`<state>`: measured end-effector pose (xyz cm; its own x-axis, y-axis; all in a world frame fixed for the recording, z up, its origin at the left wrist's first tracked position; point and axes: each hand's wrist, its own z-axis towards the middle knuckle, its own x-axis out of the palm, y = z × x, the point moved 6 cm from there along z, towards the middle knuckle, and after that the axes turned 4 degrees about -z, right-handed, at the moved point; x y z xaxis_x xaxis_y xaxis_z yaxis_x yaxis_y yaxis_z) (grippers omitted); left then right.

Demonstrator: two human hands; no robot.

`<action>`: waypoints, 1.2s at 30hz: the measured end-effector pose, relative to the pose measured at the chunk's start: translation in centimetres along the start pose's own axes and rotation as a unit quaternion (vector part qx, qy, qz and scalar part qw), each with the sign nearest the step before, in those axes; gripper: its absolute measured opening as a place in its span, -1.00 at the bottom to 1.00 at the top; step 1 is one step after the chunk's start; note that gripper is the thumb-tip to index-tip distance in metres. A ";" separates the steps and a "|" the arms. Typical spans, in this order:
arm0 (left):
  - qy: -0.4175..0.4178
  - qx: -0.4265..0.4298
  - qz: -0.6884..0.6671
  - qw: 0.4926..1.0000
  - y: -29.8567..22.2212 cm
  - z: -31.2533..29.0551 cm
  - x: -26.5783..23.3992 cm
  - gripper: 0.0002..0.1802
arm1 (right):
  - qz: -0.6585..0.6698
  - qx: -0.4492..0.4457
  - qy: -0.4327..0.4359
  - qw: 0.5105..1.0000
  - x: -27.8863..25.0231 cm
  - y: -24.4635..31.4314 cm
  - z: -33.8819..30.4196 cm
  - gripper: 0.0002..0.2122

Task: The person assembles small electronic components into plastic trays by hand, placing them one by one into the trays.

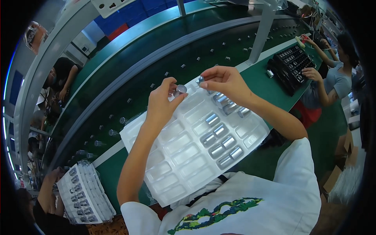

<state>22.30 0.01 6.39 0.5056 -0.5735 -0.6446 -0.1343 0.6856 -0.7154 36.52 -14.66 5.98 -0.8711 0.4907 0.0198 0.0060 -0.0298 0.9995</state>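
Tray of translucent white moulded plastic (182, 154), centre of frame, with silver metal cylinders (221, 130) in compartments right of centre; upper centre, left hand (161, 101) pinches a silver flat-ended cylinder (180, 89), right hand (230, 84) a small shiny metallic piece (199, 80).

Beyond the fingers (213, 71) runs a dark green conveyor (176, 58); right of them stands a grey post (262, 37); far left, white lights (4, 132) glow.

Head-worn view (wide fisheye), facing down, near white tray (183, 155).
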 end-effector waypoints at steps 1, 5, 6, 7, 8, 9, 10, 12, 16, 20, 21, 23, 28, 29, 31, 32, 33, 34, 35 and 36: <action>-0.041 -0.013 -0.088 0.995 -0.1 -1.0 -1.0 -0.66 | -0.047 -0.037 0.008 0.998 0.7 0.6 -0.6 -0.69; -0.069 0.056 -0.164 0.982 -0.7 -3.8 -2.3 -0.62 | -0.221 -0.251 0.017 0.942 4.4 3.9 -1.6 -0.71; -0.080 0.045 -0.147 0.985 -0.8 -4.5 -2.5 -0.59 | -0.280 -0.268 0.032 0.921 5.4 4.8 -2.0 -0.71; -0.086 0.042 -0.144 0.985 -0.9 -4.9 -2.7 -0.59 | -0.277 -0.271 0.038 0.921 6.1 4.9 -1.9 -0.71; -0.103 0.031 -0.180 0.978 -0.7 -5.4 -2.9 -0.62 | -0.298 -0.303 0.049 0.904 7.0 5.2 -2.0 -0.72; -0.120 0.021 -0.216 0.969 -0.5 -5.8 -3.3 -0.65 | -0.318 -0.335 0.059 0.885 8.0 5.4 -2.3 -0.73; -0.130 0.003 -0.177 0.976 -0.6 -6.3 -3.9 -0.66 | -0.331 -0.328 0.068 0.882 8.6 5.3 -2.2 -0.74; -0.146 0.023 -0.140 0.979 -0.8 -6.9 -4.9 -0.67 | -0.347 -0.333 0.094 0.872 9.7 4.9 -2.2 -0.71; -0.182 0.036 -0.106 0.977 -0.6 -8.0 -6.2 -0.69 | -0.444 -0.418 0.097 0.787 13.1 4.0 -3.1 -0.62; -0.209 0.039 -0.136 0.968 1.0 -8.9 -7.1 -0.74 | -0.466 -0.441 0.124 0.757 15.7 3.2 -2.9 -0.55; -0.225 0.028 -0.141 0.964 1.4 -9.1 -7.6 -0.75 | -0.447 -0.411 0.131 0.784 16.4 3.2 -3.0 -0.53; -0.249 0.012 -0.145 0.958 2.6 -9.4 -8.4 -0.76 | -0.425 -0.381 0.146 0.808 17.7 2.8 -2.3 -0.50; -0.326 0.056 -0.173 0.928 6.7 -9.2 -11.0 -0.77 | -0.341 -0.361 0.182 0.849 20.9 1.8 1.2 -0.40; -0.327 0.052 -0.173 0.927 7.7 -9.0 -11.4 -0.77 | -0.341 -0.359 0.186 0.849 21.5 1.6 2.1 -0.40; -0.352 0.075 -0.190 0.913 9.2 -8.8 -12.7 -0.78 | -0.328 -0.403 0.186 0.834 22.9 1.6 3.5 -0.39; -0.379 0.097 -0.181 0.902 9.5 -8.7 -13.6 -0.77 | -0.326 -0.401 0.190 0.835 24.0 1.5 4.4 -0.39; -0.380 0.092 -0.180 0.903 10.1 -8.3 -14.3 -0.77 | -0.301 -0.413 0.173 0.842 24.9 1.8 5.1 -0.44; -0.388 0.095 -0.230 0.887 10.9 -7.8 -15.1 -0.77 | -0.279 -0.425 0.155 0.847 25.2 2.3 6.0 -0.48; -0.392 0.096 -0.279 0.871 11.8 -7.7 -15.6 -0.77 | -0.278 -0.421 0.155 0.849 25.2 2.4 7.1 -0.48; -0.390 0.092 -0.242 0.883 12.5 -8.0 -15.9 -0.71 | -0.266 -0.386 0.182 0.865 25.3 2.2 8.6 -0.55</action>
<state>5.79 14.17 5.54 0.9088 -0.3855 0.1595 0.3642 0.5469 -0.7538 18.75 5.20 8.91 -0.7481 0.3118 -0.5858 -0.6496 -0.5248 0.5501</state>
